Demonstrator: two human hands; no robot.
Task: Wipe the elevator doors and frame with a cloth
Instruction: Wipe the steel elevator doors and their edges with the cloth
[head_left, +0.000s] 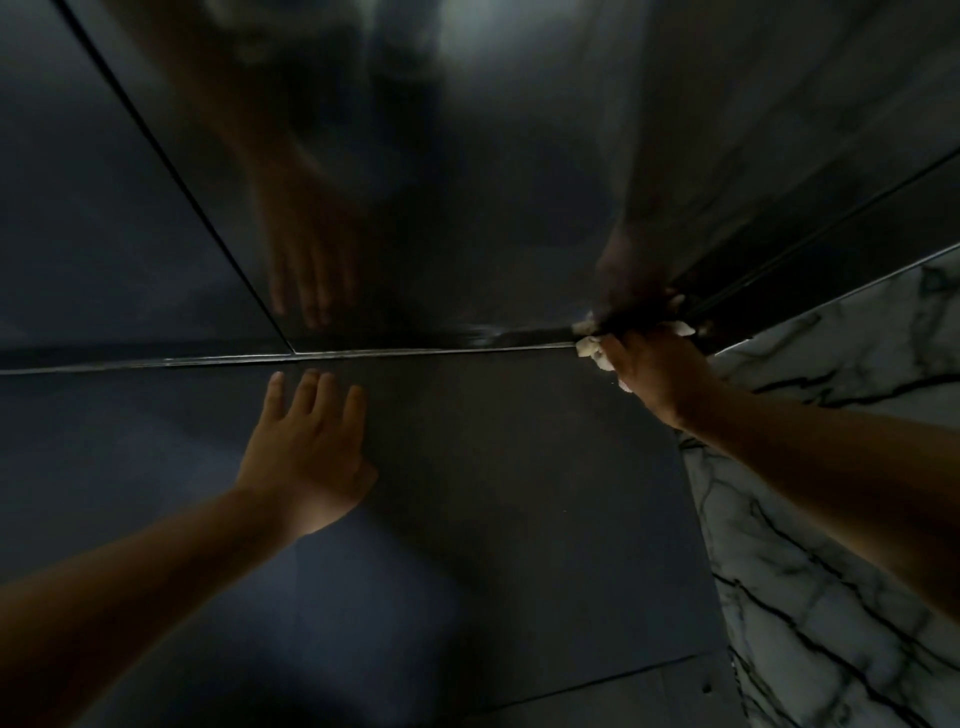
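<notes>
The dark, shiny elevator door (467, 182) fills the upper half of the view and mirrors both of my arms. Its bottom edge meets a thin metal sill (363, 356) that runs across the middle. My right hand (657, 371) is shut on a white cloth (592, 345) and presses it into the lower right corner, where the door meets the frame (831, 249). My left hand (306, 447) lies flat on the dark floor (493, 519) just below the sill, fingers spread, holding nothing.
A white marble wall with black veins (831, 571) rises on the right, close beside my right forearm. A seam between two door panels (171, 171) runs diagonally at the upper left. A floor tile joint (597, 680) crosses the lower right.
</notes>
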